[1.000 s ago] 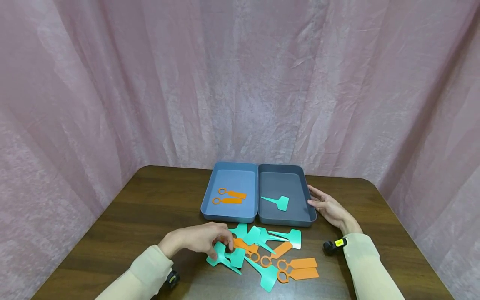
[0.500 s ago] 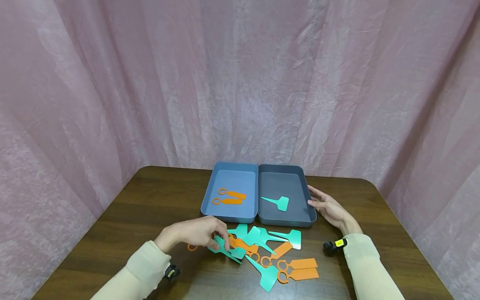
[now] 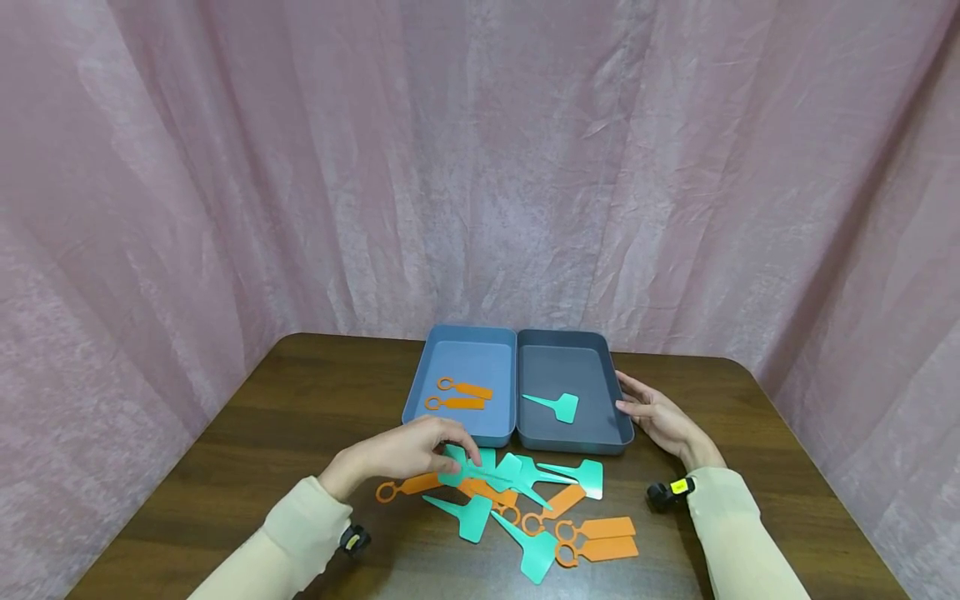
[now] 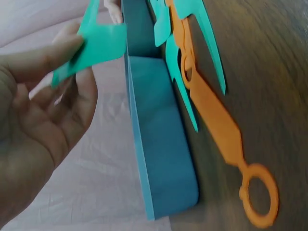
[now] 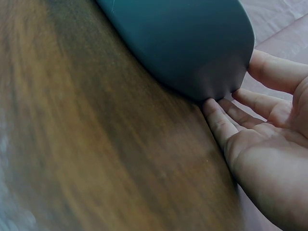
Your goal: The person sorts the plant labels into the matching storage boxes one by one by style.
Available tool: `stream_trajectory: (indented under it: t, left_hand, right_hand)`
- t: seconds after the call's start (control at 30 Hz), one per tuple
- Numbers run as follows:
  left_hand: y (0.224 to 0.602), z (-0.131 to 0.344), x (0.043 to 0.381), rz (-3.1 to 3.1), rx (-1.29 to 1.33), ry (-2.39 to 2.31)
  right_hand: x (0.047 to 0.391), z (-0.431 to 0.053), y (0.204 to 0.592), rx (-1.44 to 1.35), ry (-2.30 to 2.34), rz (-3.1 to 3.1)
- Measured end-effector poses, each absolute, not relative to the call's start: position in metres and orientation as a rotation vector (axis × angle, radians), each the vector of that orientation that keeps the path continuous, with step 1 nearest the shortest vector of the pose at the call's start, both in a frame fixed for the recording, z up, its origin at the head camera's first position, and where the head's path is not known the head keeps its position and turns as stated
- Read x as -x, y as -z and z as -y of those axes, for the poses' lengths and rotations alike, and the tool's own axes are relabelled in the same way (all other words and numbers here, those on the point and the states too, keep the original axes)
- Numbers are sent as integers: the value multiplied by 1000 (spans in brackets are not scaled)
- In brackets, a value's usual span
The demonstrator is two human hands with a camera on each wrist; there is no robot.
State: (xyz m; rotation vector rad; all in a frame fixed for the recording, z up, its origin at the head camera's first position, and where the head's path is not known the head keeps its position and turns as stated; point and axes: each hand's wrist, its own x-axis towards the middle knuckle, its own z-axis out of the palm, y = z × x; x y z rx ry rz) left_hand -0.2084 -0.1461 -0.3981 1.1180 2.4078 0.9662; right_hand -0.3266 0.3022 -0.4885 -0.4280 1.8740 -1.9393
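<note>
My left hand (image 3: 408, 452) pinches a green T-shaped plant label (image 4: 103, 45) between thumb and fingers, raised above the table by the near edge of the blue tray (image 3: 472, 354). Below it lies a loose pile of green plant labels (image 3: 472, 518) and orange tags with ring ends (image 3: 609, 547). At the outer side of the dark grey tray (image 3: 558, 358), my right hand (image 3: 663, 421) touches the wall with extended fingers (image 5: 219, 118). Two orange ring-ended tags (image 3: 461, 403) lie in the blue tray, and one green plant label (image 3: 565, 407) in the dark one.
Both trays stand side by side at the back of the dark wooden table (image 3: 322, 392). A pink curtain (image 3: 480, 167) hangs behind and around it. Bare wood shows left and right of the trays.
My left hand has picked up a green plant label from the pile and moved it up, towards the blue tray. An orange tag at the pile's left is uncovered. My right hand stays put.
</note>
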Motion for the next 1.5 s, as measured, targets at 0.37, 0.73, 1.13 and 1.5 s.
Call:
stream_trajectory:
  t: [0.37, 0.73, 1.13, 1.5]
  left_hand:
    - [396, 124, 218, -2578, -1109, -998]
    - [385, 96, 240, -2584, -1128, -1090]
    - [374, 61, 273, -2617, -1112, -1057]
    - [365, 33, 296, -2684, -1076, -946]
  right_hand:
    - [327, -302, 485, 429, 1941, -1872]
    - [327, -303, 484, 429, 1950, -1863]
    - [326, -301, 485, 407, 1968, -1838]
    - [324, -300, 485, 396, 1987, -1822]
